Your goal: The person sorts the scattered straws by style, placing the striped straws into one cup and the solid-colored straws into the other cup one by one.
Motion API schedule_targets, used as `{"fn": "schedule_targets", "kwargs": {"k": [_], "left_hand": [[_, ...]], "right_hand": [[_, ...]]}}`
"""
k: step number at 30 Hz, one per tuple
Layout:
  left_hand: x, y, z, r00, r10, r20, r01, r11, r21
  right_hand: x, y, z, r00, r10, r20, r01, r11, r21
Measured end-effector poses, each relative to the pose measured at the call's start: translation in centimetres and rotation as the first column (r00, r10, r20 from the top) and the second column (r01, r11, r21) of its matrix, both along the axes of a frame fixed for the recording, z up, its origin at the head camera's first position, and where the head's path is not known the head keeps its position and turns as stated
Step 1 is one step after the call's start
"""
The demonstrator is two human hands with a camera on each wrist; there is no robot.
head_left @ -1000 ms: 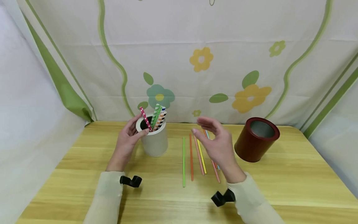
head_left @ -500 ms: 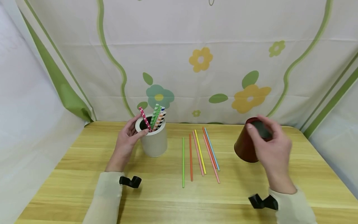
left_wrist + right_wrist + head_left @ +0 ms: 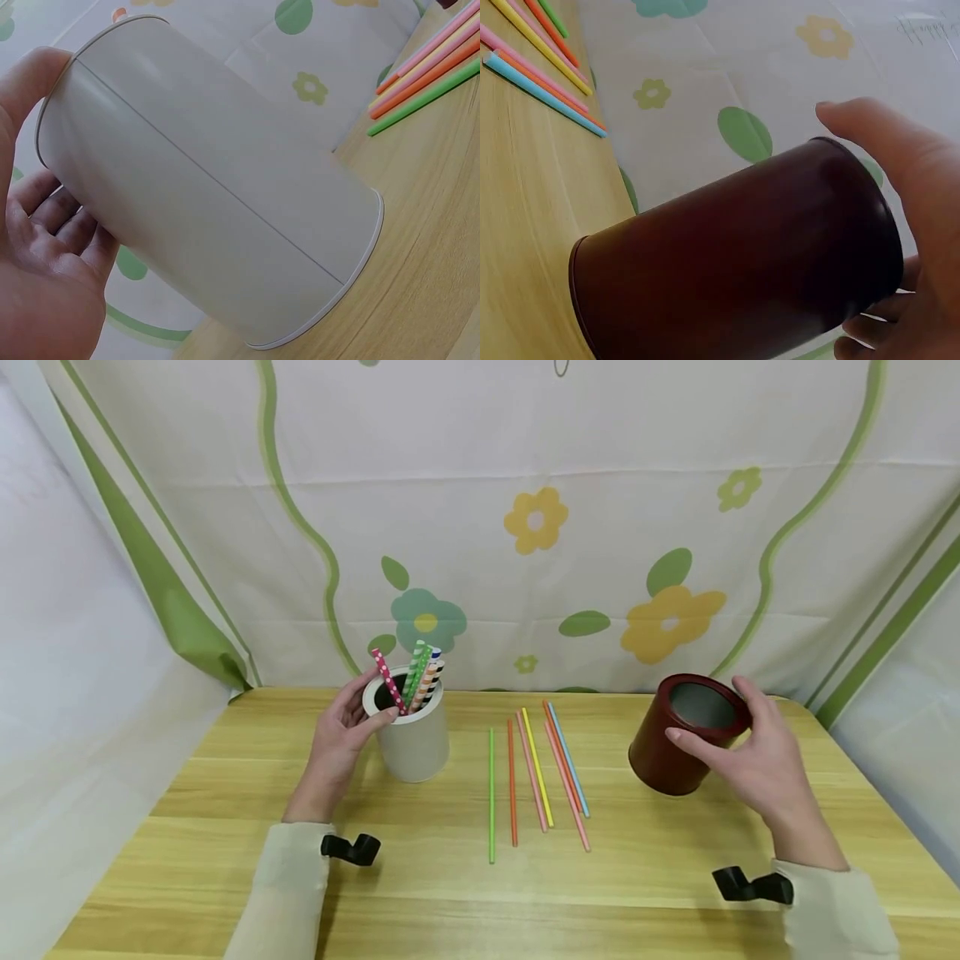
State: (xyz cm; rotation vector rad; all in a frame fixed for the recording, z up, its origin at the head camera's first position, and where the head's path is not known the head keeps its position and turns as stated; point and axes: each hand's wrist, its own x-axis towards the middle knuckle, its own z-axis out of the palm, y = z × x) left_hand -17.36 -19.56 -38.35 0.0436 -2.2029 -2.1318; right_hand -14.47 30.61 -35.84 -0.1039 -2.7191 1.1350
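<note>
**Securing the Two Cans at the Rim**

The backdrop cloth (image 3: 450, 435) fills the upper frame; the table (image 3: 420, 902) spans the lower. The dark red can (image 3: 660, 756) stands at right, the pale can (image 3: 416, 747) left of centre, mouths up. My left hand (image 3: 337, 739) is clamped on the pale can's rim, thumb at the near edge, fingers round its left side. My right hand (image 3: 765, 760) straddles the dark red can's rim, thumb and fingers spread apart; a gap shows beneath the thumb, and I cannot tell whether the fingertips touch. The step in hand, I judge, is a grasp: I should bring both sides in evenly to avoid skidding the base. The loose straws (image 3: 537, 767) lie mid-frame between the cans; clear them. Avoid tilting the pale can: its patterned straws (image 3: 423, 668) could slide.
</note>
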Motion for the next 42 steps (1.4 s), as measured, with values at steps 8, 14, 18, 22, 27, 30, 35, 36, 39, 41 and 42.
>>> {"fn": "schedule_targets", "kwargs": {"k": [8,14,18,22,27,30,35,36,39,41,42], "left_hand": [[0.0,0.0,0.0,1.0,0.001,0.002,-0.001,1.0,0.017],[0.0,0.1,0.1,1.0,-0.003,0.005,0.003,1.0,0.024],[-0.1,0.1,0.0,1.0,-0.005,0.004,0.005,1.0,0.026],[-0.3,-0.1,-0.2,1.0,-0.008,-0.001,0.008,1.0,0.019],[-0.2,-0.2,-0.2,1.0,0.002,-0.031,-0.002,1.0,0.011],[-0.1,0.0,0.1,0.997,0.034,-0.066,-0.035,0.999,-0.015],[0.3,0.4,1.3,0.951,0.219,-0.217,-0.232,0.972,-0.037],[0.4,0.5,1.7,0.928,0.267,-0.26,-0.28,0.96,-0.014],[0.9,1.2,3.1,0.851,0.373,-0.37,-0.367,0.926,0.088],[1.5,1.7,4.2,0.809,0.401,-0.429,-0.37,0.916,0.158],[1.9,2.1,4.6,0.793,0.4,-0.46,-0.357,0.916,0.181]], "right_hand": [[-0.5,1.1,-1.0,0.995,0.018,0.096,-0.007,0.993,-0.115],[-0.6,1.9,-1.4,0.996,0.03,0.086,-0.015,0.984,-0.177],[-0.6,2.6,-1.5,0.995,0.084,0.051,-0.069,0.964,-0.257],[-0.5,2.9,-1.6,0.994,0.105,0.022,-0.093,0.95,-0.298],[-0.5,3.0,-1.9,0.995,0.096,0.003,-0.092,0.955,-0.281],[-0.6,3.0,-2.1,0.996,0.084,0.006,-0.08,0.959,-0.272],[-0.6,2.9,-2.4,0.997,0.065,0.033,-0.053,0.96,-0.275],[-0.6,2.9,-2.4,0.997,0.063,0.037,-0.05,0.961,-0.274],[-0.6,2.9,-2.4,0.997,0.064,0.038,-0.051,0.962,-0.268],[-0.6,2.9,-2.3,0.997,0.068,0.035,-0.056,0.962,-0.269],[-0.6,2.9,-2.3,0.997,0.069,0.033,-0.058,0.961,-0.271]]}}
